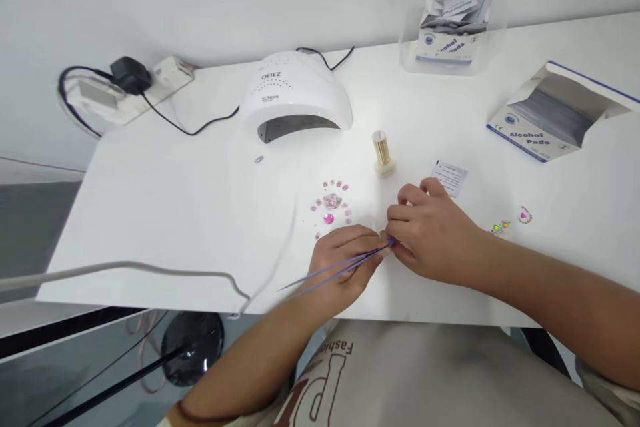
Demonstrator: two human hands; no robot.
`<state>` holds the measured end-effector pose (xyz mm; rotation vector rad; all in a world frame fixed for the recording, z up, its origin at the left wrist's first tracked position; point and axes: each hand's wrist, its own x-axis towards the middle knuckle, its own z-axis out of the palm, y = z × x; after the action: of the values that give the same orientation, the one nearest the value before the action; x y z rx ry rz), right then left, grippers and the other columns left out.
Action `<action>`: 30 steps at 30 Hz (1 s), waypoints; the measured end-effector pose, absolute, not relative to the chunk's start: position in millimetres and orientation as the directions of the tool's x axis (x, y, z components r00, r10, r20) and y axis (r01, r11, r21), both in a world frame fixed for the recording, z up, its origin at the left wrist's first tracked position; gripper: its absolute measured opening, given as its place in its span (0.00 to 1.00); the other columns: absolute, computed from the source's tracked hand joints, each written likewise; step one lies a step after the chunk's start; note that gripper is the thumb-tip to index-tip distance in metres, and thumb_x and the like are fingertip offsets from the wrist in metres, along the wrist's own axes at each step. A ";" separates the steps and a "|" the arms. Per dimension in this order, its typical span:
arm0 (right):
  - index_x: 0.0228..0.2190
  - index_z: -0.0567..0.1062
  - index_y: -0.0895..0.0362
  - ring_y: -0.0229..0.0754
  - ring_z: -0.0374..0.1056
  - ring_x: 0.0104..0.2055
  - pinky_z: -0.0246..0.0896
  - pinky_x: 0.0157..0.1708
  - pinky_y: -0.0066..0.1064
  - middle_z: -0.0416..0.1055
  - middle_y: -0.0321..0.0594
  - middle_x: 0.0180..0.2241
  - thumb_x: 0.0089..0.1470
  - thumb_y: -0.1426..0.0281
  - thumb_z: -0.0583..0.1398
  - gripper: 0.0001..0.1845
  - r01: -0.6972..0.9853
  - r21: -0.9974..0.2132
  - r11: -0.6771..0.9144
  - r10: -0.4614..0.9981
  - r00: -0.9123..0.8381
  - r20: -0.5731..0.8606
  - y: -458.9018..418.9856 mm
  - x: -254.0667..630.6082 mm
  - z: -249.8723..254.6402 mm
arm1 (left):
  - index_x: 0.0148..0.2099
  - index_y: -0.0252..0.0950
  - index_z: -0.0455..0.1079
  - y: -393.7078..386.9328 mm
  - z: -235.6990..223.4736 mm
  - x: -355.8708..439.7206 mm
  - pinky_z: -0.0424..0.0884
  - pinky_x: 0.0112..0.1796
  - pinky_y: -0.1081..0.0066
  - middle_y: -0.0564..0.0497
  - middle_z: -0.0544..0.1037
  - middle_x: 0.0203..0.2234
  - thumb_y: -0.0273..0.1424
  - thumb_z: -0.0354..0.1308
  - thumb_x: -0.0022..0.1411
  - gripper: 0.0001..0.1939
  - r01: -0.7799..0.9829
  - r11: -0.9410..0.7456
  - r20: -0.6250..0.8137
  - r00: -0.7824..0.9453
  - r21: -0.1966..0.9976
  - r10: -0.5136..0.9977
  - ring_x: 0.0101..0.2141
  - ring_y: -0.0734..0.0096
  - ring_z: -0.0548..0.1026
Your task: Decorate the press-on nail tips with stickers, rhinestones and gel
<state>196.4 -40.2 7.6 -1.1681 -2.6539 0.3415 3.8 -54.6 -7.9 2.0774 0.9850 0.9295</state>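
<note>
My left hand [345, 263] rests near the table's front edge with its fingers pinched on thin purple tweezers [335, 270], whose long arms trail back to the left. My right hand [433, 233] is curled beside it, its fingertips meeting the tweezers' tips at the middle. What sits at the tips is too small to make out. Just beyond the hands lies a ring of small pink press-on nails and gems [331, 204]. A small bottle with a gold cap [383, 155] stands upright behind my right hand.
A white nail lamp [295, 97] stands at the back, its cord running to a power strip [125, 87]. Two open boxes of alcohol pads [550, 117] [453, 20] stand at right. A loose pad packet [450, 178] and small gems [510, 221] lie near my right hand.
</note>
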 end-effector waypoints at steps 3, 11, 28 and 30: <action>0.23 0.73 0.58 0.45 0.60 0.37 0.36 0.37 0.40 0.72 0.37 0.25 0.54 0.73 0.56 0.10 0.692 -0.294 0.659 0.743 -0.660 0.113 -40.8 196.3 7.7 | 0.36 0.35 0.76 -54.6 -8.0 4.5 0.76 0.31 0.73 0.49 0.81 0.30 0.22 0.60 0.60 0.05 0.369 -0.514 0.320 0.473 0.775 0.821 0.29 0.72 0.78; 0.24 0.73 0.57 0.44 0.59 0.37 0.37 0.37 0.40 0.72 0.37 0.25 0.54 0.71 0.57 0.09 0.696 -0.303 0.651 0.751 -0.648 0.126 -41.9 196.4 6.0 | 0.35 0.36 0.76 -55.3 -6.3 8.9 0.74 0.30 0.73 0.50 0.80 0.30 0.22 0.60 0.61 0.05 0.395 -0.467 0.294 0.424 0.791 0.857 0.29 0.73 0.77; 0.33 0.71 0.53 0.43 0.57 0.35 0.49 0.35 0.38 0.69 0.36 0.27 0.54 0.74 0.59 0.04 0.560 -0.240 0.793 0.588 -0.599 0.543 -43.3 222.0 17.7 | 0.26 0.37 0.55 -69.1 13.2 -16.3 0.54 0.22 0.72 0.56 0.59 0.18 0.32 0.43 0.70 0.17 0.241 -0.175 0.019 0.537 0.955 0.843 0.20 0.77 0.57; 0.36 0.72 0.48 0.41 0.56 0.33 0.48 0.34 0.38 0.67 0.33 0.25 0.54 0.76 0.60 0.10 0.555 -0.104 0.825 0.491 -0.615 0.616 -44.8 225.0 17.3 | 0.25 0.37 0.51 -74.9 22.2 -11.1 0.52 0.21 0.72 0.58 0.55 0.17 0.31 0.43 0.70 0.18 0.246 -0.104 -0.068 0.603 0.964 0.795 0.19 0.77 0.54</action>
<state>225.0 -44.8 17.3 -0.7631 -2.3499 -0.1267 -11.1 -74.9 22.2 1.6547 0.8757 0.5813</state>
